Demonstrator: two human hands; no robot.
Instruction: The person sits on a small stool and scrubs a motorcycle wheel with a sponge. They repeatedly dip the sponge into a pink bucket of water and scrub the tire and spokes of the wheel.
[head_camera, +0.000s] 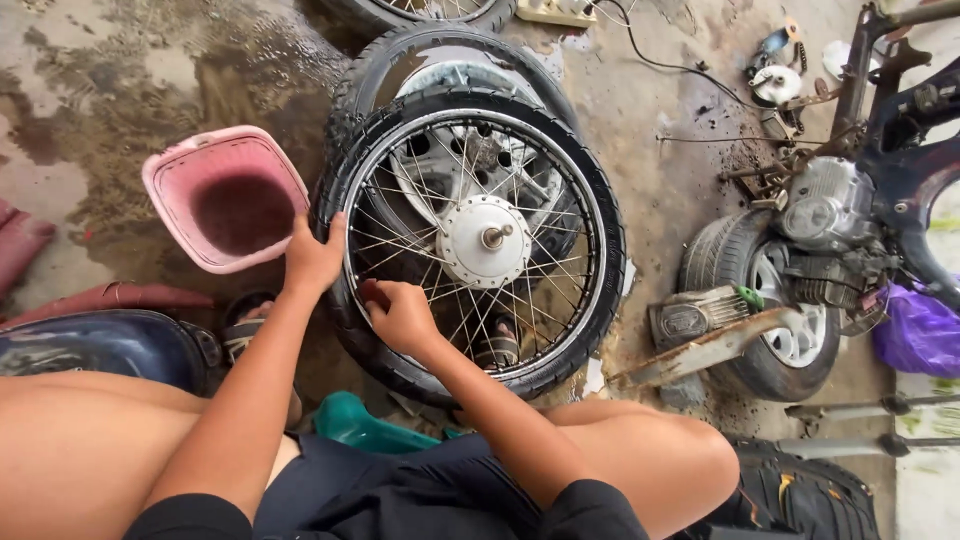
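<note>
Two bare hands work on a spoked motorcycle wheel (470, 245) lying flat on top of another tyre (450, 55), which lifts it off the wet concrete floor (100, 90) within easy reach of the crouching person. Left hand (313, 258) lies on the wheel's left edge, palm down, fingers together over the tyre and rim, apparently steadying it so it cannot turn. Right hand (400, 315) sits inside the rim at the wheel's lower left, fingers curled and pressed together among the spokes near the rim; cannot tell whether they pinch a spoke, a nipple or something small. Hub and axle stub (490, 238) point up at the wheel's centre. Pink plastic basin (225, 195) with dark liquid stands just left of the wheel, close to the left hand. Stripped motorcycle (830, 230) lies right of the wheel, well apart. Teal plastic item (355, 420) sits just below the wheel, by the knees.
</note>
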